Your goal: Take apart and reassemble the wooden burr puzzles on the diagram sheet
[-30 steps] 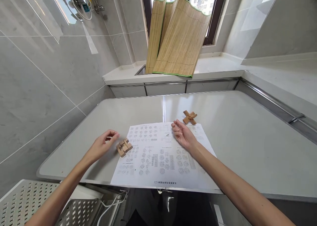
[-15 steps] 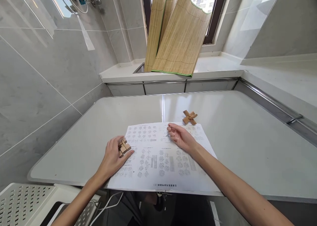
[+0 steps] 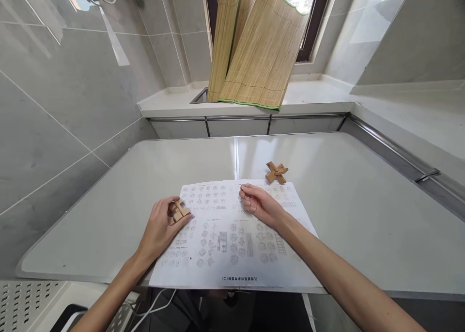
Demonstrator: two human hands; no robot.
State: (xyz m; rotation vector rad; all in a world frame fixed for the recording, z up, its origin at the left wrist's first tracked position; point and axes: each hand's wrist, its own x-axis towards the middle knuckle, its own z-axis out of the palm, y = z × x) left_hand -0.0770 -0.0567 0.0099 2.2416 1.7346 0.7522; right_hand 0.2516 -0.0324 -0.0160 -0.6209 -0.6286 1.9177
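Note:
My left hand is wrapped round a light-brown wooden block puzzle at the left edge of a printed sheet. Fingers and thumb cover part of that puzzle. Small line diagrams fill the sheet, and its title reads upside down from here. Over the upper right of the paper, my right hand has its fingers loosely curled together, and nothing shows in them. Just beyond it, a cross-shaped wooden interlocking puzzle rests at the top right edge of the sheet.
The white table has a seam down its middle. A bamboo mat leans on the window ledge behind. A metal rail runs along the right side. At the lower left stands a perforated white plastic object, with a white cable beside it.
The view has shifted slightly. My left hand still grips the block puzzle at the sheet's left edge. My right hand has moved slightly left and down over the sheet, its fingers still curled.

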